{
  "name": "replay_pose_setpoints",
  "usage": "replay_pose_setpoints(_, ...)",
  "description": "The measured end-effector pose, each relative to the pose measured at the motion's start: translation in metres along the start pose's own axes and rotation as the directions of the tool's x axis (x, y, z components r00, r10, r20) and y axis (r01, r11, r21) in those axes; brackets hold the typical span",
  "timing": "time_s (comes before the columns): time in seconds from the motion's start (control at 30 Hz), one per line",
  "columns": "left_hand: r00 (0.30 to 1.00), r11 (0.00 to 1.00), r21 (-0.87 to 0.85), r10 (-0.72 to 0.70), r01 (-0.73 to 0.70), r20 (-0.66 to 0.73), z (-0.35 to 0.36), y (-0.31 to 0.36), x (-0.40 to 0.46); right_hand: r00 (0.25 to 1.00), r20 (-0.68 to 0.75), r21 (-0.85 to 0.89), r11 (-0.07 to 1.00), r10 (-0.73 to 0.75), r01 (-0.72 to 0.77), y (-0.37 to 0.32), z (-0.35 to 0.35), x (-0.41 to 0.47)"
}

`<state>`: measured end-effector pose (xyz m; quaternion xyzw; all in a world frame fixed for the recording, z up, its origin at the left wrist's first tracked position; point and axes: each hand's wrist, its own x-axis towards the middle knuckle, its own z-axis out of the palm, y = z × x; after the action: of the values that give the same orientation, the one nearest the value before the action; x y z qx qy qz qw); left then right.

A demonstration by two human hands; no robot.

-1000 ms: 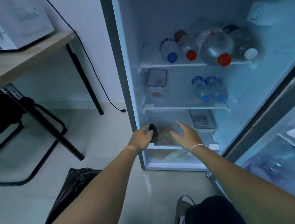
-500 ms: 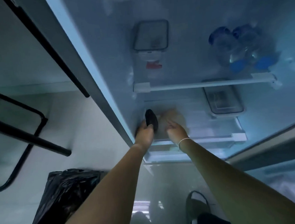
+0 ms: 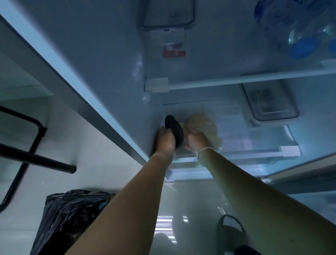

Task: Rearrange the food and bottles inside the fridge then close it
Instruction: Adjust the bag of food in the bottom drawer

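The fridge stands open. On its lowest shelf (image 3: 241,153) my left hand (image 3: 165,141) grips a dark oval item (image 3: 174,129), perhaps an avocado, near the left wall. Just right of it my right hand (image 3: 195,140) holds a pale beige bag of food (image 3: 203,125); its fingers are blurred. A clear lidded container (image 3: 270,103) sits on the same shelf at the right. On the shelf above (image 3: 238,82) stand another clear container with a red label (image 3: 168,21) and blue-capped water bottles (image 3: 301,25).
The fridge's left wall edge (image 3: 85,100) runs diagonally past my left arm. A black rubbish bag (image 3: 67,222) lies on the floor at lower left, beside black table legs (image 3: 29,156). A slipper (image 3: 231,236) shows at the bottom right. The open door is at right.
The view has closed in on the lower shelves. Both hands have reached deeper onto the lowest shelf, the left still holding the dark item, the right now on the beige bag.
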<state>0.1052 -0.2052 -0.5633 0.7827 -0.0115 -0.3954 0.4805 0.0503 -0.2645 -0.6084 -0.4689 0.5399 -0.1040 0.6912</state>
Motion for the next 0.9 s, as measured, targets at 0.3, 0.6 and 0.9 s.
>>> replay_pose_setpoints(0.3,0.968,0.983,-0.094,-0.137,0.16,0.212,-0.01,-0.014,-0.025,0.994,0.042,0.099,0.99,0.1,-0.104,0.001,-0.025,-0.053)
replay_pose_setpoints(0.6,0.958,0.984,-0.164,-0.025,0.074,0.286,-0.051,-0.001,-0.101,0.998,0.066,0.148,0.989,0.004,-0.014,-0.018,-0.022,-0.134)
replay_pose_setpoints(0.9,0.982,0.981,-0.194,0.036,0.001,0.186,-0.128,-0.002,-0.181,0.987,0.151,0.09,0.995,-0.049,0.036,-0.019,0.014,-0.222)
